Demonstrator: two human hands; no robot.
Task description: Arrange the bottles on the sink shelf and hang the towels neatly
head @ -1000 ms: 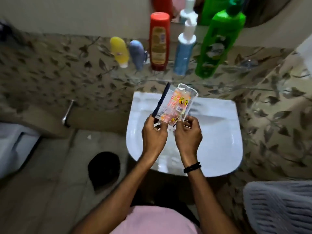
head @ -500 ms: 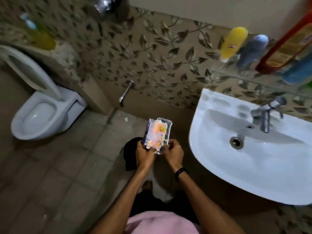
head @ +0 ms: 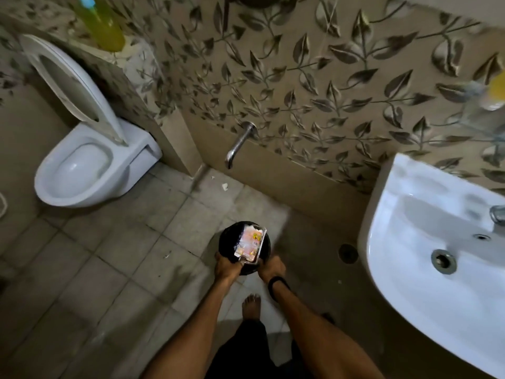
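Observation:
A clear plastic packet (head: 249, 244) with orange and yellow print is held by its lower edge in both hands, directly above a round black bin (head: 229, 242) on the floor. My left hand (head: 227, 266) grips its lower left corner and my right hand (head: 271, 268), with a black wristband, grips its lower right. A blurred yellow bottle (head: 496, 91) stands on the glass sink shelf (head: 475, 116) at the far right edge. The other shelf bottles and the towels are out of view.
The white sink (head: 382, 242) with its tap (head: 496, 213) fills the right side. A white toilet (head: 82, 170) with raised lid stands at left, a yellow-green bottle (head: 105, 26) on the ledge behind it. A chrome wall spout (head: 237, 144) juts out above the tiled floor.
My view has swung left and down, away from the sink shelf. Both hands have carried the packet from in front of the sink to over the black bin.

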